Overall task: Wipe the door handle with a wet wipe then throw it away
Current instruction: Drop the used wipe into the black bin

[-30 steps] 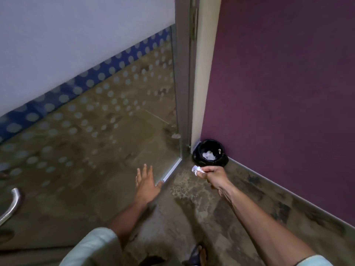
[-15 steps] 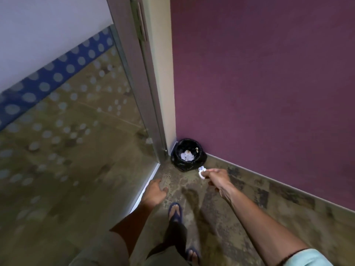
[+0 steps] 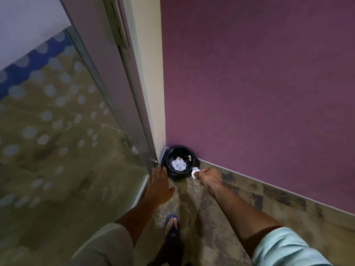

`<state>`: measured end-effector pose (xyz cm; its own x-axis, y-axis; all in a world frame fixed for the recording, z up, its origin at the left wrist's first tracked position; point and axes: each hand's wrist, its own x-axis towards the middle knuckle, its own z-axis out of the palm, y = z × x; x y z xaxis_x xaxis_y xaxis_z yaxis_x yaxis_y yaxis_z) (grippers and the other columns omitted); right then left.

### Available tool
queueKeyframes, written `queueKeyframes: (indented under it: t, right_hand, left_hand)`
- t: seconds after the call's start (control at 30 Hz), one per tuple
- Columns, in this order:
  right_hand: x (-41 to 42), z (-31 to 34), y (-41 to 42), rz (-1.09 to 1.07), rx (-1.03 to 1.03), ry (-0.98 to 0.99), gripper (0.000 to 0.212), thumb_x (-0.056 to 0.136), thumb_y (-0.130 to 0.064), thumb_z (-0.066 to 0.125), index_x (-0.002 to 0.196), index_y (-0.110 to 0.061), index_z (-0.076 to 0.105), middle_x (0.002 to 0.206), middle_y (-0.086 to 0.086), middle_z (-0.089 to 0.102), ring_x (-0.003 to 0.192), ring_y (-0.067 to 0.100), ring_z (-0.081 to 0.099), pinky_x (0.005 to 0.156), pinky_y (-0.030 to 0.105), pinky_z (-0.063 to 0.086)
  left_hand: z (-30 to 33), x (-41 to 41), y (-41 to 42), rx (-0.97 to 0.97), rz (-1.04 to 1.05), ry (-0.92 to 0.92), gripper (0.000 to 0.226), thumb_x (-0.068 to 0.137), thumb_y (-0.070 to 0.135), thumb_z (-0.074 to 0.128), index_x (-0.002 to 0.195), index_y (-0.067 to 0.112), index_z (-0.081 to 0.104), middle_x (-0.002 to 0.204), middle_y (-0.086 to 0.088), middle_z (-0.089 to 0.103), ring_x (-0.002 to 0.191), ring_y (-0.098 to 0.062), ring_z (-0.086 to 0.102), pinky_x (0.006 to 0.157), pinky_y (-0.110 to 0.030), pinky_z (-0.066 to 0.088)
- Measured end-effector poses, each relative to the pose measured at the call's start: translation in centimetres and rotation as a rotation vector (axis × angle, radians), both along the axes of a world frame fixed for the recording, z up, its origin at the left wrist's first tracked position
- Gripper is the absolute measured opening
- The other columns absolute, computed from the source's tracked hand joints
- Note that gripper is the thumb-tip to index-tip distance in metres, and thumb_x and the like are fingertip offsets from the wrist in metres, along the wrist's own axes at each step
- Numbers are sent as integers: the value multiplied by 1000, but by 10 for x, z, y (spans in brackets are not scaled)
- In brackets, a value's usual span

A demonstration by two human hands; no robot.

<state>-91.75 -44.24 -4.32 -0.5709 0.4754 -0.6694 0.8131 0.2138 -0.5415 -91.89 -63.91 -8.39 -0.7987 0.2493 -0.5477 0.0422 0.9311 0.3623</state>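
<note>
My right hand (image 3: 209, 177) pinches a small crumpled white wet wipe (image 3: 194, 171), held just at the right rim of a small black bin (image 3: 170, 170). The bin stands on the floor in the corner and has white crumpled paper inside. My left hand (image 3: 158, 186) is flat and spread with nothing in it, beside the lower edge of the glass door (image 3: 63, 135). The door handle is out of view.
A purple wall (image 3: 259, 89) runs along the right with a pale skirting at floor level. The door frame (image 3: 132, 77) meets the corner behind the bin. My foot in a blue sandal (image 3: 171, 224) is on the mottled floor below my hands.
I have stepped closer to the corner. My right hand has carried the wipe to the bin's rim. The door handle has left the view, and my left hand has moved right along the door's edge.
</note>
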Motion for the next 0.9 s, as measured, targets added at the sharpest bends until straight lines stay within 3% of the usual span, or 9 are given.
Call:
queueKeyframes:
  t: [0.13,0.23,0.4,0.63,0.73,0.9]
  right_hand:
    - [-43,-12,-5,49,62,-110,41,66,-36,75,95,-7,75,94,10,75,89,27,71,68,27,50]
    - [-70,-18,-8,29,46,-75,40,71,-38,72,96,-8,69,93,11,66,90,26,67,73,34,49]
    - [-119,-37,-9,-27,90,-88,52,77,-35,72,117,-2,64,116,18,69,107,34,66,88,39,55]
    - [-168,-32,-8,14,92,-65,50,82,-42,68,114,-4,65,112,16,71,100,31,69,79,37,54]
    - [-182,-31,-5,18,38,-60,46,74,-29,71,111,-2,67,98,13,69,93,31,70,67,33,49]
    - [-184,-33,3,0,68,-76,38,78,-23,63,107,1,68,103,20,73,93,35,71,72,37,54]
  left_hand:
    - [-12,-38,5,9,1,-14,92,97,44,54,159,10,-6,167,-16,-14,153,-36,-17,124,-54,5]
    - [-15,-57,6,-5,-7,-3,91,98,46,53,159,10,-3,167,-15,-13,153,-36,-17,125,-53,6]
    - [-21,-84,5,11,12,-18,88,99,44,54,160,10,-1,167,-15,-12,154,-36,-14,125,-52,6]
    - [-19,-92,-2,5,30,-22,87,100,43,53,160,9,-1,168,-14,-10,154,-36,-14,126,-50,6]
    - [-23,-96,-7,-3,43,-34,86,100,43,50,159,9,-3,167,-14,-12,153,-35,-16,126,-49,5]
    - [-22,-102,-14,-5,50,-41,87,100,43,50,159,9,-4,167,-14,-13,153,-35,-17,126,-49,4]
